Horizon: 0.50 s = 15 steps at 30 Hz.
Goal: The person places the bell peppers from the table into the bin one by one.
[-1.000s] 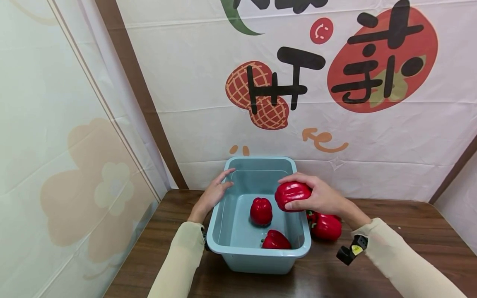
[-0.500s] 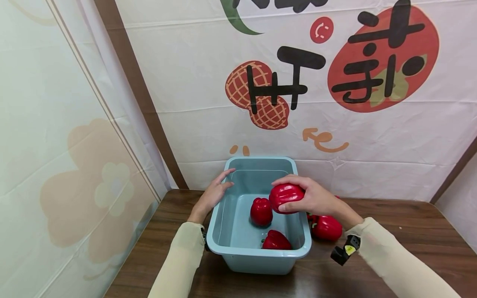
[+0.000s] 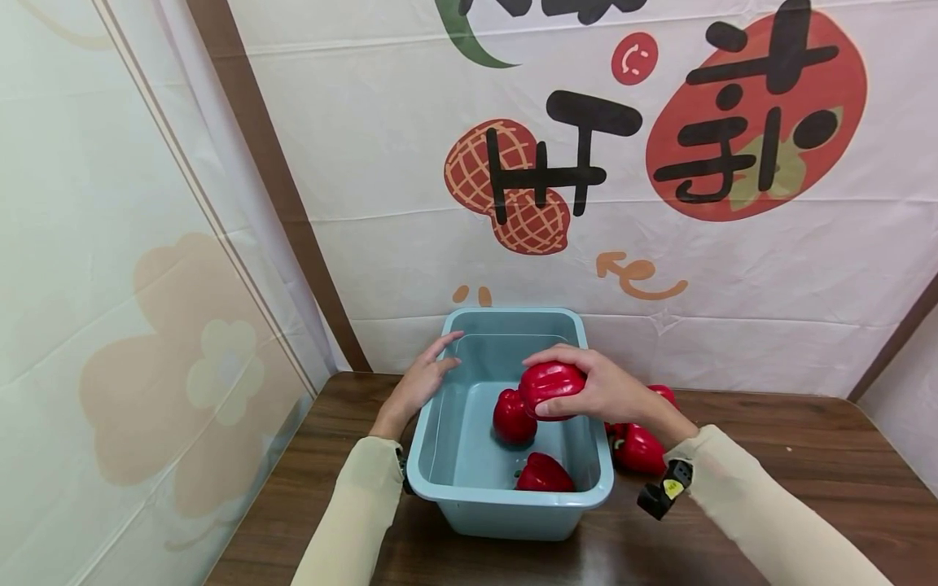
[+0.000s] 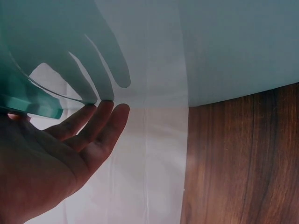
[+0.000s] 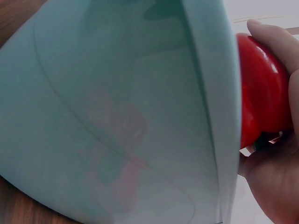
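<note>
In the head view a light blue plastic basin (image 3: 506, 493) stands on the table. My right hand (image 3: 611, 394) grips a glossy red bell pepper (image 3: 550, 386) over the basin, thumb on the near side. The right wrist view shows that pepper (image 5: 268, 88) past the basin's rim, its green stem near the palm. Inside the basin sit two more red bell peppers, one mid-floor (image 3: 513, 419) and one by the near wall (image 3: 545, 474). My left hand (image 3: 419, 384) holds the left rim; its fingers (image 4: 105, 133) touch the outer wall in the left wrist view.
Right of the basin, red bell peppers (image 3: 639, 450) lie on the brown wooden table (image 3: 791, 488), partly hidden by my right arm. A printed white cloth (image 3: 381, 268) hangs directly behind the basin and along the left side.
My right hand has moved left with its bell pepper, from above the basin's right rim to further over the inside. The left hand and the basin have stayed put.
</note>
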{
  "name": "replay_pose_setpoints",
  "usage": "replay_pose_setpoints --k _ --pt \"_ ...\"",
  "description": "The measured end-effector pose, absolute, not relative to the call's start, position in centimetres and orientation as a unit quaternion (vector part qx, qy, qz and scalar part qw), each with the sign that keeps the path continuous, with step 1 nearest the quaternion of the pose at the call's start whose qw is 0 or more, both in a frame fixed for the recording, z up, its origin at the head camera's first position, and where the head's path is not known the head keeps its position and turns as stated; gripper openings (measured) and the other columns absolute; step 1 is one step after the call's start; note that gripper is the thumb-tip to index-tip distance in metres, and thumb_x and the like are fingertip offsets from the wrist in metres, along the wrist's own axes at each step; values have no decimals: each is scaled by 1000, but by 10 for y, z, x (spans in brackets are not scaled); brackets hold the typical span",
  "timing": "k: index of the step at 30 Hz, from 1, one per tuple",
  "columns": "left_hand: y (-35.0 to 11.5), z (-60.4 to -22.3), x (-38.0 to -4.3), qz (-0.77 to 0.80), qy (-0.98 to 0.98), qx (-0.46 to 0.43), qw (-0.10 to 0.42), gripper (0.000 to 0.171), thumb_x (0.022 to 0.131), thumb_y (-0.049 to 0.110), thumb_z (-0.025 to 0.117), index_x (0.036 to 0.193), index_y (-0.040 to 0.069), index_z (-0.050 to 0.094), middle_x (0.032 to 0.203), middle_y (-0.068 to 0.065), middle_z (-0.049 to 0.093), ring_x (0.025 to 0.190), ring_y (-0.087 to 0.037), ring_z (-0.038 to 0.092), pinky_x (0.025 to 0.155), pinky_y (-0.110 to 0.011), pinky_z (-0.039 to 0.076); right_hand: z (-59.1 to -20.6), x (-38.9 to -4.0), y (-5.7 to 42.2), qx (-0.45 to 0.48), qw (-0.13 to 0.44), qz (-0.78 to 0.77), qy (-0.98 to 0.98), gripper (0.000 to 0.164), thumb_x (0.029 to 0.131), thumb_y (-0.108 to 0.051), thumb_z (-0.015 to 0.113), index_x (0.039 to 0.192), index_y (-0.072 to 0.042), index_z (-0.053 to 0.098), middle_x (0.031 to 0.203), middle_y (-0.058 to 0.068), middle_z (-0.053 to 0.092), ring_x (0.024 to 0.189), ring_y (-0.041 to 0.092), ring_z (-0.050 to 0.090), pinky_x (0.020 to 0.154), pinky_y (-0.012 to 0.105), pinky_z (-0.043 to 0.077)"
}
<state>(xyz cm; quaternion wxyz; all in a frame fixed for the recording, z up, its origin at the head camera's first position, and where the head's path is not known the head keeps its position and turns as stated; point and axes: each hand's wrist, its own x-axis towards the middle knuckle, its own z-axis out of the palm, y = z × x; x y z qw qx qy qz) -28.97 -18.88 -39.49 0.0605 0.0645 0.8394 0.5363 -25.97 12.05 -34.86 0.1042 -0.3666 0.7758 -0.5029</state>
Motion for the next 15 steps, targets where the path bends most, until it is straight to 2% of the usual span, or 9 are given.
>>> replay_pose_setpoints --k 9,15 --pt "-188 -395 -291 542 835 69 71 54 103 25 43 155 23 32 163 -11 20 130 -41 44 97 -56 46 -352 -264 114 -360 111 -508 775 63 77 -26 84 134 -27 57 130 5 54 120 34 51 78 37 59" --pt "-189 -395 -290 541 836 68 65 53 101 28 44 154 26 35 162 -7 22 131 -41 45 97 -54 46 -354 -268 111 -357 112 -504 778 63 76 -27 85 133 -28 58 130 4 55 119 33 52 78 38 58"
